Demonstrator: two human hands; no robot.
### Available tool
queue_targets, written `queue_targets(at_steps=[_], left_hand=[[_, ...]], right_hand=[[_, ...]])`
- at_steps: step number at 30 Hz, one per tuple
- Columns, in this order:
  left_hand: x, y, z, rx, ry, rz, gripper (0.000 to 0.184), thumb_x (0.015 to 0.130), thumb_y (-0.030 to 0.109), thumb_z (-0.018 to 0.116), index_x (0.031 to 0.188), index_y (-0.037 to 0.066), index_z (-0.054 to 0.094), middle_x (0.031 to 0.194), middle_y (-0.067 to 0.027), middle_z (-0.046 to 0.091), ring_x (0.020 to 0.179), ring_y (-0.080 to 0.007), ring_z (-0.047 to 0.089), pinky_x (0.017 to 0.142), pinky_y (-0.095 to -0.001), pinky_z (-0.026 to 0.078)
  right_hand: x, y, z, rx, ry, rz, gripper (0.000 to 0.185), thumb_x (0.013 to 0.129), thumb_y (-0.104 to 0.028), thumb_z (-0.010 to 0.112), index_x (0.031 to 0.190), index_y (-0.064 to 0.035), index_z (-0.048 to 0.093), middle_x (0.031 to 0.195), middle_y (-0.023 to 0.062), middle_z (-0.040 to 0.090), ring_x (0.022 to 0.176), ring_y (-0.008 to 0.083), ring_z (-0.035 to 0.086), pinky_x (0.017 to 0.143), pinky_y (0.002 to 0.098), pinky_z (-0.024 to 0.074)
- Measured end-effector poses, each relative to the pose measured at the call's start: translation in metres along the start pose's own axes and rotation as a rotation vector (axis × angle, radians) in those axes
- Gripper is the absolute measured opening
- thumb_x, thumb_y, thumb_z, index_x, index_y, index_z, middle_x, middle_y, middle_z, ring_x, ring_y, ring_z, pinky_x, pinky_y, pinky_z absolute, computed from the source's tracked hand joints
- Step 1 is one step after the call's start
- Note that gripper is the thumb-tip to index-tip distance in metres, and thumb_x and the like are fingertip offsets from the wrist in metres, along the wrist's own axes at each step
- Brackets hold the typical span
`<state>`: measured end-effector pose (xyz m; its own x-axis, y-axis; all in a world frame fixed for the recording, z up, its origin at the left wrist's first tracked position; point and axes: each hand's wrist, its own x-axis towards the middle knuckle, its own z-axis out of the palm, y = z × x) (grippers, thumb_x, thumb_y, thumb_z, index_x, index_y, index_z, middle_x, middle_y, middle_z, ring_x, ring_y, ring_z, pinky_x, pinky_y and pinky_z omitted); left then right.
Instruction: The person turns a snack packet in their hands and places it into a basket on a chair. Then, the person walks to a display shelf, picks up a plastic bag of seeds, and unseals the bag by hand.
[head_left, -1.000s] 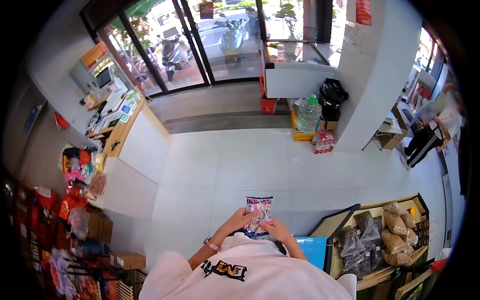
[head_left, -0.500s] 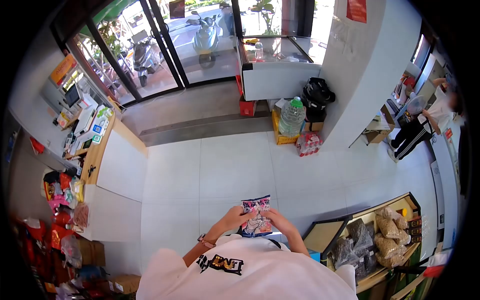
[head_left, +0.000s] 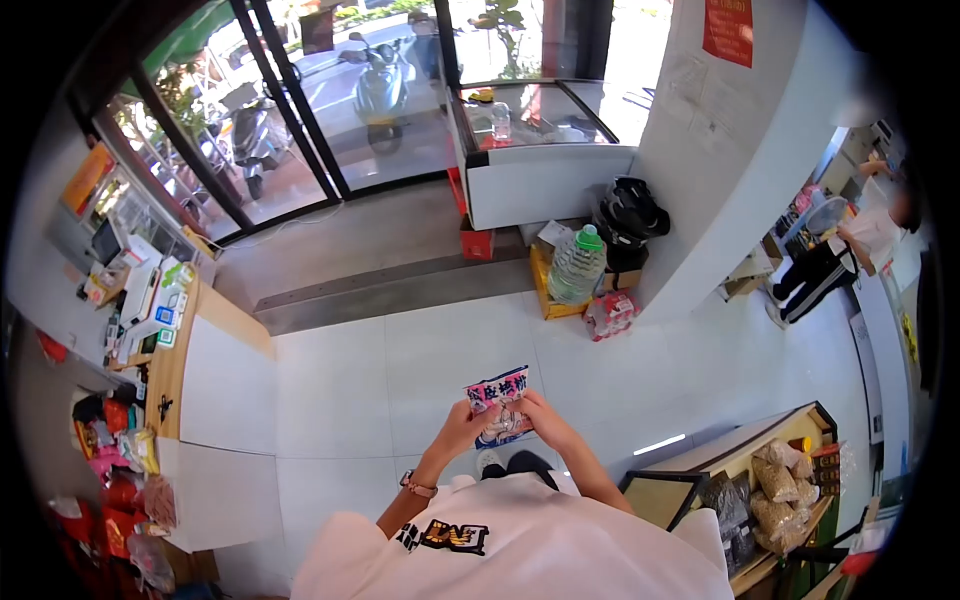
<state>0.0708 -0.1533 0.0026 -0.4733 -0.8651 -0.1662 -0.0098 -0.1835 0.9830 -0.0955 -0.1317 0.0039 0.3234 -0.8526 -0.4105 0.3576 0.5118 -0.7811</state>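
Note:
A colourful snack packet [head_left: 500, 390], pink, white and dark blue with large printed characters, is held up in front of my body. My left hand [head_left: 464, 424] grips its left edge with closed fingers. On the opposite edge my right hand [head_left: 546, 418] is closed too, the thumb lying over the front. The packet's upper part tilts away from me, and its lower part is partly covered by my hands. Whether the packet is torn anywhere cannot be made out.
To the left is a wooden-topped counter [head_left: 185, 350] with devices. Ahead, a large water bottle [head_left: 577, 265] stands by a helmet [head_left: 632, 215] and a pillar. A display shelf [head_left: 690, 490] with bagged goods is at my right. Another person [head_left: 820, 260] stands at far right.
Both hands have raised the packet slightly and tilted its top away. The view has shifted, so my shoes and dark trousers now show below it.

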Motion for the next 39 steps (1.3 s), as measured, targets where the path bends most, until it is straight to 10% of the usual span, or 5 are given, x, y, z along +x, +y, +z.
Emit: queue_targets(at_steps=[20, 29, 39], left_hand=[[0.228, 0.061, -0.071, 0.468, -0.265, -0.083, 0.027, 0.070, 0.025, 0.063, 0.080, 0.001, 0.058, 0.057, 0.0002, 0.052, 0.047, -0.0050, 0.042, 0.042, -0.0221, 0.036], [0.366, 0.099, -0.035, 0.839, -0.484, 0.344, 0.039, 0.070, 0.042, 0.057, 0.078, 0.004, 0.058, 0.058, -0.0134, 0.054, 0.049, -0.0275, 0.050, 0.047, -0.0325, 0.040], [0.429, 0.064, 0.000, 0.706, -1.051, 0.267, 0.049, 0.070, 0.042, 0.056, 0.045, 0.001, 0.050, 0.038, -0.0092, 0.045, 0.034, -0.0208, 0.045, 0.036, -0.0302, 0.035]], right_hand=[[0.165, -0.098, -0.093, -0.080, -0.013, -0.189, 0.015, 0.074, -0.011, 0.058, 0.085, -0.0008, 0.059, 0.081, 0.0012, 0.059, 0.074, 0.0076, 0.050, 0.070, 0.0217, 0.0387], [0.200, -0.132, -0.162, 0.118, 0.315, -0.445, 0.014, 0.071, -0.008, 0.060, 0.083, -0.0006, 0.060, 0.082, 0.0036, 0.060, 0.075, 0.0092, 0.052, 0.073, 0.0241, 0.0391], [0.167, -0.128, -0.149, 0.219, 0.717, -0.298, 0.016, 0.074, -0.017, 0.059, 0.080, -0.0028, 0.061, 0.078, 0.0014, 0.059, 0.072, 0.0076, 0.051, 0.072, 0.0232, 0.0385]])
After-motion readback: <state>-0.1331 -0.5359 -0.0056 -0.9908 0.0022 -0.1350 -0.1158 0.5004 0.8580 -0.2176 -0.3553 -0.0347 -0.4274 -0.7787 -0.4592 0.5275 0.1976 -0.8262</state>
